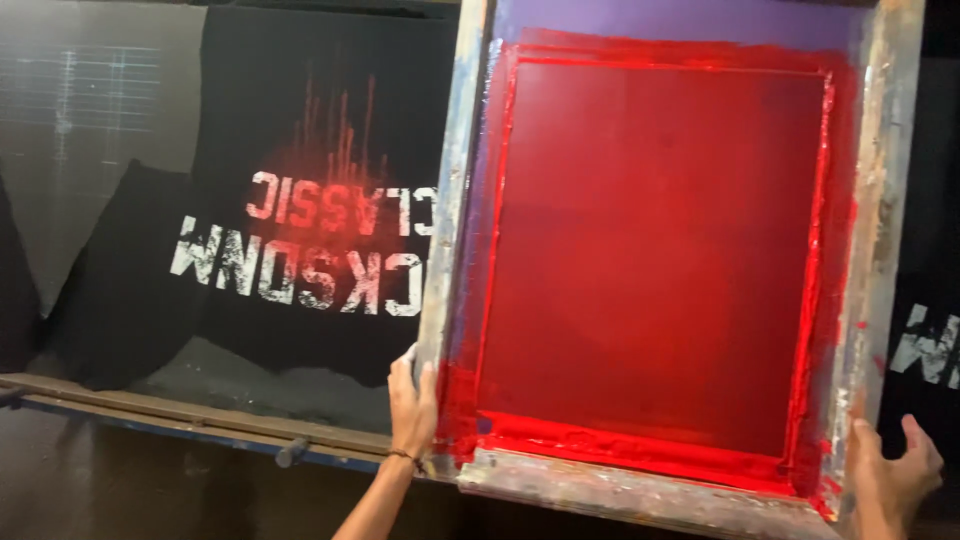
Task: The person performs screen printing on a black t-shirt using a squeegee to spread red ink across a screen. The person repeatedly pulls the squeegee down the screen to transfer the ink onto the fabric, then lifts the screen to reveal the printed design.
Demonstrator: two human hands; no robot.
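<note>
Head view: hands (412,405) (890,470) on red-inked screen frame (880,200).

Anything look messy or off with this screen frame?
Red ink has spread past the screen onto the frame near the left hand. The frame sits tilted, and the shirt print shows red streaks.

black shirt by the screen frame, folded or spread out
Spread out: the black shirt lies flat on the table, its white and red print fully showing, one sleeve extended.

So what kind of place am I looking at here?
Most likely a screen-printing workshop. Both hands, left hand and right hand, grip a paint-stained wooden printing frame whose mesh is flooded with red ink, beside a printed black T-shirt lying flat.
</note>
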